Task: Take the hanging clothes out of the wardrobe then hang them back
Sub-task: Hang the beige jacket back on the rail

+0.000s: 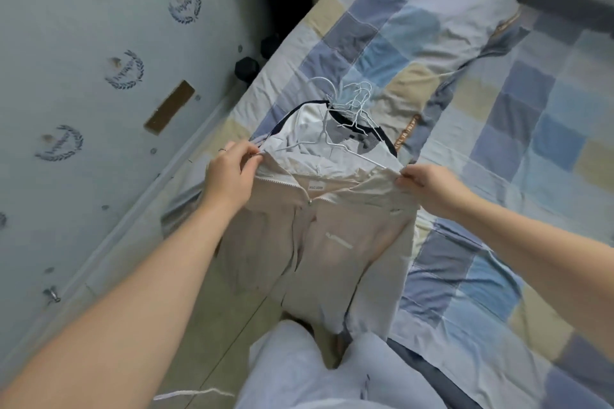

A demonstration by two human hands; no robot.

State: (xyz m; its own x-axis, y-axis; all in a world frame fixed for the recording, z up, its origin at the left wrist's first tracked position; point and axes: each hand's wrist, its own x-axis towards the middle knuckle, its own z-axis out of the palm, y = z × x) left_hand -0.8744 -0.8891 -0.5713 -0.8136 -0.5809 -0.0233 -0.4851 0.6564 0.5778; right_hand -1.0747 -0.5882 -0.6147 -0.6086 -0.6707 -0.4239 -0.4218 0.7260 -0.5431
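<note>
Bed: a patchwork quilt (498, 116) of blue, cream and grey squares covers it, filling the right side of the view.
Panel: a pale panel printed with dark wreath emblems (99, 53) stands along the left.
Jacket: a beige zip-front fabric jacket (319, 242) hangs front-up over the bed's near edge, stretched by its shoulders between both grips, with the collar at the top.
Pile: white and dark-trimmed garments (309, 129) lie on the quilt just beyond the collar.
Hangers: white wire hangers (352, 103) cluster on top of the pile.
Left grip (232, 173): fingers pinch the jacket's left shoulder edge.
Right grip (428, 186): fingertips are closed on the right shoulder edge.
</note>
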